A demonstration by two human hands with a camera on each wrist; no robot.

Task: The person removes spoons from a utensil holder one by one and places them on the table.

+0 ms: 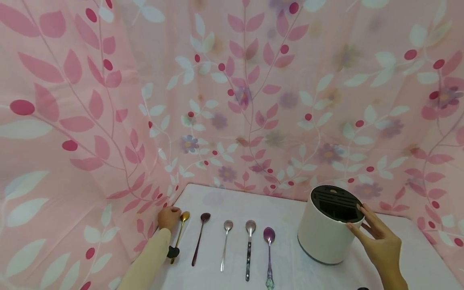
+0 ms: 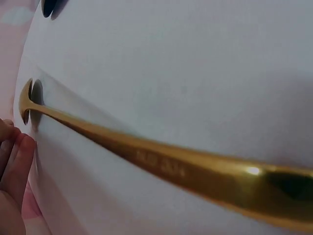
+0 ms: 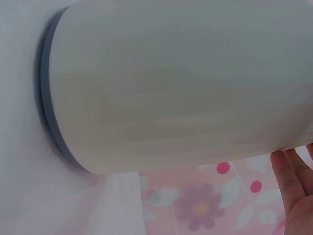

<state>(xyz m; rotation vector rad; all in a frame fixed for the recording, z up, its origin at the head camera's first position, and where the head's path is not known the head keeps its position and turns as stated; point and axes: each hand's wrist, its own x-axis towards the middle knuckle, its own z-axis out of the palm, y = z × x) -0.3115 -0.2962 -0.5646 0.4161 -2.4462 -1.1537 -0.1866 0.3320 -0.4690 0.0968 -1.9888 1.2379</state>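
Observation:
In the head view my left hand [image 1: 168,218] rests by the bowl of a gold spoon [image 1: 185,216] at the left of the table, fingers loosely bent. The left wrist view shows those fingertips [image 2: 28,147] close beside the bowl, apart from it, with the gold spoon's handle [image 2: 122,143] running towards the camera. On the right stands a white cylindrical utensil holder [image 1: 322,237] with a black slotted top [image 1: 335,203]. My right hand [image 1: 380,241] holds its rim, thumb in front and fingers behind. In the right wrist view fingertips [image 3: 279,161] touch the holder's wall [image 3: 161,93].
Right of the gold spoon lie a dark brown spoon [image 1: 205,218], a silver spoon [image 1: 228,224], a spoon with a black patterned handle [image 1: 250,226] and a purple spoon [image 1: 269,234], roughly in a row. A white cloth covers the table [image 1: 282,209]. Pink floral curtains [image 1: 253,121] hang behind.

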